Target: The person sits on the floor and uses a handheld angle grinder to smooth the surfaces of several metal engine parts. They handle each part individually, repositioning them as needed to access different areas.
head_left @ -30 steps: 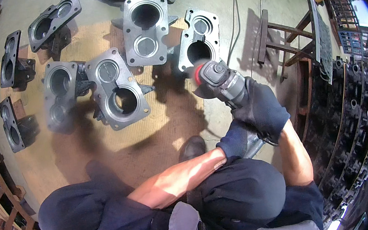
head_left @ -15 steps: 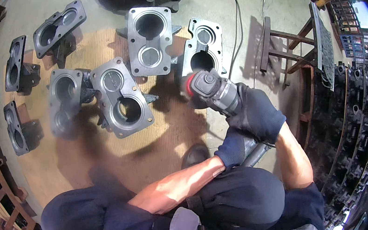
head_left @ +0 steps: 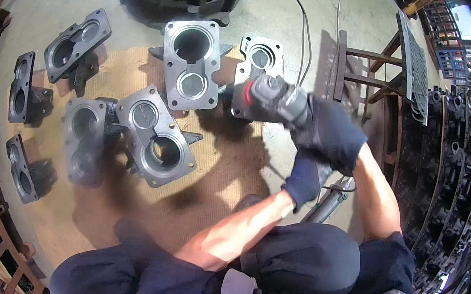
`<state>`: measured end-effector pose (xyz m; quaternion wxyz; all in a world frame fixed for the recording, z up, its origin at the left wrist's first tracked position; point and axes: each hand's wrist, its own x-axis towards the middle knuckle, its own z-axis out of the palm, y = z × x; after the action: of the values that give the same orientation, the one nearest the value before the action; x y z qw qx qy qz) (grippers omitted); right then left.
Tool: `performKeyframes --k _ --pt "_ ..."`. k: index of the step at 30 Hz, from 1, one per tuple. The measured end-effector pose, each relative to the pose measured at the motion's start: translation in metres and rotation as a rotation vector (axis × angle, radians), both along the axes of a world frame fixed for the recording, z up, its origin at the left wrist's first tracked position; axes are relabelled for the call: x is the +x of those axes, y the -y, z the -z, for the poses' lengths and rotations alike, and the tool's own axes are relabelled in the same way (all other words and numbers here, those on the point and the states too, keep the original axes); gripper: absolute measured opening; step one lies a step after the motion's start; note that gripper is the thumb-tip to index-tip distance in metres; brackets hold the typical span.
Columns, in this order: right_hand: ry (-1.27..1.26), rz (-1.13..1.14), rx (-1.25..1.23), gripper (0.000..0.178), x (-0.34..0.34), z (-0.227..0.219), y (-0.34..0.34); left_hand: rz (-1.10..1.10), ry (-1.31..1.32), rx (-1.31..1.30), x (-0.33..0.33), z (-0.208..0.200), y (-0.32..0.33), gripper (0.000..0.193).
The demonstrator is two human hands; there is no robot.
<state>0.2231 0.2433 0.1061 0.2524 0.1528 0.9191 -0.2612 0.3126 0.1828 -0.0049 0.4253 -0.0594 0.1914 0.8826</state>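
An angle grinder [head_left: 284, 97] with a red-edged disc is held by both my dark-gloved hands. My right hand [head_left: 333, 133] is closed round its body. Behind and below it my left hand [head_left: 306, 179] is closed at the rear of the grinder, its fingers partly hidden. The grinder's head lies over a flat-faced grey metal casting [head_left: 261, 54], covering the nearer bore; whether the disc touches the metal I cannot tell. Left of it stands another two-bore casting [head_left: 193, 62]. Nearer me, a similar casting [head_left: 156, 137] tilts slightly.
Several more castings [head_left: 77, 46] stand to the left, some on a brown cardboard sheet [head_left: 221, 170]. A large black metal part [head_left: 188, 0] sits at the far side. Cables [head_left: 305, 23] cross the floor. A steel stand [head_left: 371, 62] and stacked dark parts [head_left: 448, 159] occupy the right.
Both hands have moved the grinder farther from me over the right-hand casting, so its head covers more of the nearer bore. The whole view has shifted slightly, with the castings appearing lower.
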Motion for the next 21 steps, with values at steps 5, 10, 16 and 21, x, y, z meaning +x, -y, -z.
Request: performKeyframes --k 5,10,16,21 --pt "0.031 -0.042 0.026 0.054 0.023 0.004 0.002 -0.038 0.583 0.335 0.029 0.003 0.012 0.043" --pt "-0.014 -0.009 0.059 0.053 -0.002 0.004 -0.013 0.074 0.519 0.136 -0.01 -0.005 -0.009 0.04" --pt "0.085 -0.05 0.162 0.053 -0.008 -0.006 -0.009 -0.044 0.468 0.459 0.007 0.015 -0.024 0.038" --pt "0.013 -0.09 0.123 0.051 -0.005 0.003 -0.016 0.022 0.418 0.102 -0.005 -0.003 -0.016 0.04"
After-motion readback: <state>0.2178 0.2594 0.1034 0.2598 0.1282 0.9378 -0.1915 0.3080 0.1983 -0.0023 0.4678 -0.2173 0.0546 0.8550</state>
